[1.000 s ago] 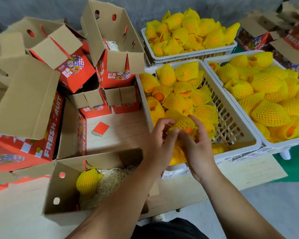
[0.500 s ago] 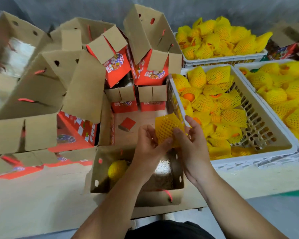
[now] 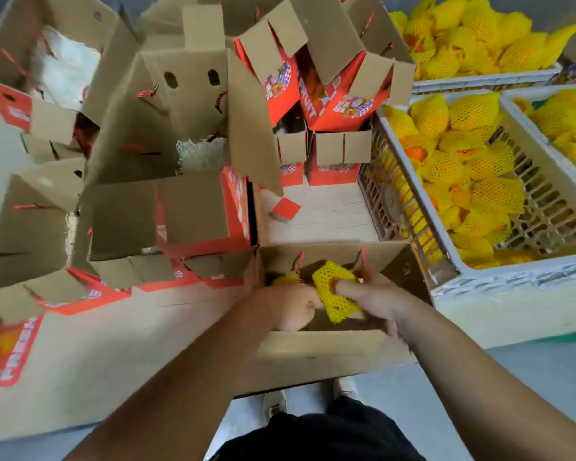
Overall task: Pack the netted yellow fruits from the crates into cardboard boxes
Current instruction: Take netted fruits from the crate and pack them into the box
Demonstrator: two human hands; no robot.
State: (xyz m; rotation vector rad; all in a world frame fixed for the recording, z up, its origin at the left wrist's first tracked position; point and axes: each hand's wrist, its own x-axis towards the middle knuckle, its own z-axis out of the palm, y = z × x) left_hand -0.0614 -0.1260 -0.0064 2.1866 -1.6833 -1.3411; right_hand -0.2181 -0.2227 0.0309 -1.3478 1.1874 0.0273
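While over the open box (image 3: 330, 347), both hands' grips clasp one netted fruit (image 3: 335, 294).

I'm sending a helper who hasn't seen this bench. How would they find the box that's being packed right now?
From the nearest white crate, look just left along the bench edge. The open brown box there is the only one with both hands inside it, holding a netted fruit.

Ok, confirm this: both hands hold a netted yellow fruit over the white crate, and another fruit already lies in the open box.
Not quite. In the head view the left hand and right hand hold the netted yellow fruit over the open box, not over the white crate. The rest stands: another fruit already lies in that box.
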